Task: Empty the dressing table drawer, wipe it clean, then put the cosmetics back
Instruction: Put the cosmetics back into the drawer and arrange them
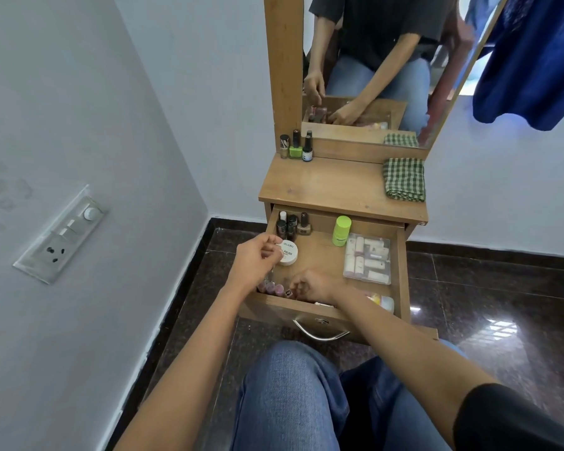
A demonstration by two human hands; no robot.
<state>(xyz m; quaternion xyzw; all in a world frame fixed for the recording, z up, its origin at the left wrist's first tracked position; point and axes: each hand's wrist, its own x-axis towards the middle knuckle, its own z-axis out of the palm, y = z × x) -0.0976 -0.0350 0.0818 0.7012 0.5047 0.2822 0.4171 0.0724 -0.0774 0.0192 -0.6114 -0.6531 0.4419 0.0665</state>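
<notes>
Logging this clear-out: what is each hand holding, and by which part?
Right hand seems to grip a small bottle by its cap at the drawer front. Left hand is curled over the white jar; whether it holds anything cannot be told.

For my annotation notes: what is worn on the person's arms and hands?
The left hand and right hand are bare: no gloves, rings or watch that I can see. Both forearms are uncovered. A black sleeve covers the right upper arm.
</notes>
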